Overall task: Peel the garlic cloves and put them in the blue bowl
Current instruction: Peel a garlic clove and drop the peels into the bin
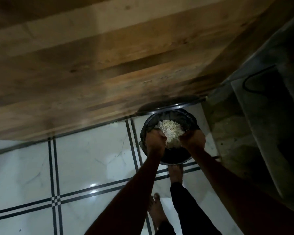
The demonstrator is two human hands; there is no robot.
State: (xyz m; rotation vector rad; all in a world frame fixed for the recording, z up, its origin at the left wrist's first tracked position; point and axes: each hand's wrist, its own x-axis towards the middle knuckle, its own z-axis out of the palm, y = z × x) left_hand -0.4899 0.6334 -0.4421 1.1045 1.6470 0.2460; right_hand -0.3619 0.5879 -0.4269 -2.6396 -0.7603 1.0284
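Pale, papery scraps, most likely garlic peels [170, 132], sit heaped over a dark bin [170, 136] lined with a black bag; the light is poor, so whether any cloves are mixed in cannot be told; no blue bowl shows anywhere in view. Two hands meet at the heap: the left hand [155, 141] curls round its near left edge, the right hand [193, 139] curls round its right edge; between them they seem to hold whatever the heap lies on, tipped over the bin so the waste drops inside rather than on the floor, though that carrier itself is hidden. One bin stands against the foot of a wooden cabinet [109, 65], close to the wall, where it is out of the walkway; two bare feet stand on the white tiled floor [83, 158], one foot [176, 173] touching the bin's near side, perhaps to steady it, the other further back. By my judgement this is clearing up peels, late in the job.
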